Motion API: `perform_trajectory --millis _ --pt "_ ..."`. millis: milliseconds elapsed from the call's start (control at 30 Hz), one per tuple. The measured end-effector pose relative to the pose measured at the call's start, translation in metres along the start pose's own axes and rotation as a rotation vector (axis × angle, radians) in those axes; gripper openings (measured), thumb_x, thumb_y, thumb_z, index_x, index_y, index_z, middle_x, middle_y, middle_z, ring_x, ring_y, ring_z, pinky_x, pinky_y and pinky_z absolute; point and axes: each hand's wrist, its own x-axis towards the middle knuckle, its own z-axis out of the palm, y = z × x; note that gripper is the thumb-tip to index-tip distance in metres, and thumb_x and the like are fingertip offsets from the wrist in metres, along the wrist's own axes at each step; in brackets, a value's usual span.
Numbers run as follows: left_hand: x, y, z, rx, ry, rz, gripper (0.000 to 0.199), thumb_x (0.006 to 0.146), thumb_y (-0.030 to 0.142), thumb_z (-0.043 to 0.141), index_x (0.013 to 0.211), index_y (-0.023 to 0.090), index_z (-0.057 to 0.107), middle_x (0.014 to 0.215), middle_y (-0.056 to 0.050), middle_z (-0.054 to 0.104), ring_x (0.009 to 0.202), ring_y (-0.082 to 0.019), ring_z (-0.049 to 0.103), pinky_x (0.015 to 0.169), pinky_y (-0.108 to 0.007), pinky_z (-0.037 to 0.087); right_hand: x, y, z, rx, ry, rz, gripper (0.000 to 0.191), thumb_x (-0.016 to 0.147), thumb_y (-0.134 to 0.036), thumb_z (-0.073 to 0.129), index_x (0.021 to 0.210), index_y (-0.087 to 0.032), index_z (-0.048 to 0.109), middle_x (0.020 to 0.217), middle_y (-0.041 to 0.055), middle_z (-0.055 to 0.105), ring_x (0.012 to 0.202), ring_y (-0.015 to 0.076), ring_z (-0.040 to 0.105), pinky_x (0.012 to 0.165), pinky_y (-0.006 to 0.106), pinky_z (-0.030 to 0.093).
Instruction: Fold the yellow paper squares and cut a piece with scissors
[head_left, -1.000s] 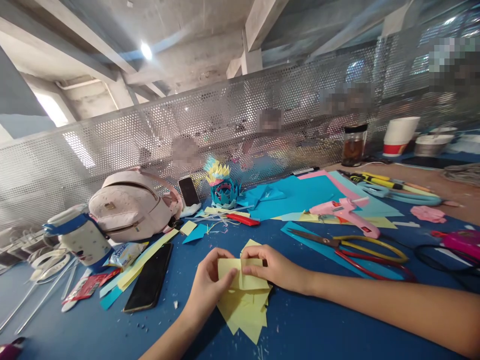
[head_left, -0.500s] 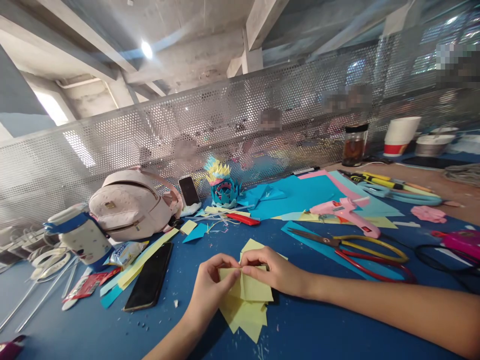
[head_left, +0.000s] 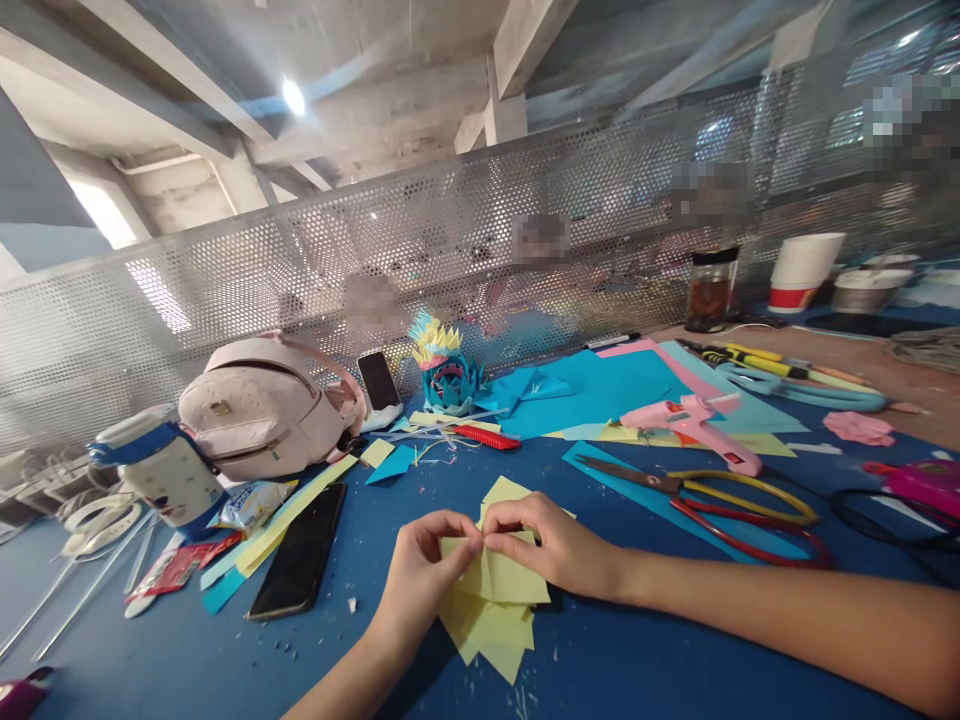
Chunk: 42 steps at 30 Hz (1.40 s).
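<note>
While the bare left hand (head_left: 427,565) clamps thumb and fingers on a creased yellow paper sheet (head_left: 517,580), the bare right hand (head_left: 553,545) pinches its upper edge just beside. I note the sheet over overlapping, pointed yellow paper pieces (head_left: 501,650) on the blue tabletop (head_left: 622,655), left of yellow-and-red-handled metal scissors (head_left: 671,483).

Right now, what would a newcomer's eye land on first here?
Probably the spiky blue-and-yellow folded-paper ornament, standing by the perforated panel at the back. Next, perhaps, the pink glue gun lying to its right, beyond the scissors. Up front, the left hand and right hand pinch a yellow paper sheet above more yellow paper.
</note>
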Motion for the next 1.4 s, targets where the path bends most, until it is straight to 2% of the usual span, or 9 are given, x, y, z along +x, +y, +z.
perform_trajectory --millis 167,300,433,633,1033,1233,1400 --pt "0.001 0.001 0.001 -0.022 0.001 0.000 0.020 0.072 0.033 0.069 0.074 0.013 0.065 0.074 -0.005 0.063 0.068 -0.015 0.055 0.058 -0.021 0.040 0.000 -0.002 -0.001 -0.002 0.002 0.008 0.025 0.089 -0.030 0.047 0.072 -0.016 0.058 0.068 -0.0007 0.055 0.065 0.0123 0.049 0.062 0.022 0.037" --pt "0.004 -0.001 -0.003 -0.104 -0.027 -0.036 0.026 0.065 0.034 0.074 0.079 0.015 0.062 0.070 -0.002 0.061 0.061 -0.013 0.054 0.055 -0.021 0.041 0.001 -0.002 -0.001 0.039 0.028 0.043 0.025 0.088 -0.033 0.048 0.073 -0.016 0.058 0.071 -0.0001 0.056 0.069 0.0132 0.051 0.064 0.023 0.038" --pt "0.007 -0.005 -0.010 -0.056 0.052 -0.092 0.028 0.061 0.035 0.077 0.066 0.013 0.061 0.055 0.001 0.057 0.049 -0.011 0.050 0.047 -0.020 0.035 0.002 0.010 0.000 0.154 0.046 0.131 0.025 0.083 -0.039 0.057 0.077 -0.016 0.061 0.072 0.0007 0.059 0.068 0.0136 0.053 0.060 0.022 0.039" --pt "0.008 -0.009 -0.012 -0.104 0.098 -0.137 0.034 0.055 0.039 0.080 0.057 0.013 0.057 0.050 0.001 0.059 0.044 -0.009 0.050 0.045 -0.019 0.034 0.006 0.029 0.002 0.226 0.102 0.189 0.030 0.075 -0.043 0.065 0.070 -0.014 0.064 0.068 0.0010 0.057 0.063 0.0121 0.050 0.056 0.022 0.037" --pt "0.008 -0.009 -0.011 -0.142 0.114 -0.157 0.034 0.057 0.038 0.080 0.059 0.013 0.057 0.053 0.000 0.063 0.046 -0.010 0.053 0.045 -0.018 0.035 0.008 0.033 0.002 0.294 0.091 0.199 0.033 0.073 -0.046 0.066 0.070 -0.013 0.062 0.065 0.0004 0.057 0.058 0.0112 0.050 0.053 0.021 0.037" --pt "0.012 -0.007 -0.017 -0.169 0.025 -0.123 0.035 0.054 0.037 0.082 0.071 0.011 0.064 0.059 -0.001 0.063 0.053 -0.012 0.056 0.051 -0.020 0.040 0.009 0.030 -0.001 0.330 0.146 0.185 0.027 0.075 -0.041 0.067 0.076 -0.014 0.061 0.068 -0.0009 0.058 0.061 0.0105 0.052 0.054 0.020 0.039" --pt "0.013 -0.008 -0.022 -0.181 0.114 -0.136 0.033 0.058 0.038 0.079 0.069 0.011 0.064 0.061 -0.001 0.062 0.053 -0.010 0.054 0.051 -0.020 0.041 0.010 0.039 -0.004 0.509 0.081 0.264 0.034 0.066 -0.041 0.074 0.074 -0.013 0.057 0.069 0.0017 0.063 0.060 0.0136 0.059 0.054 0.023 0.047"
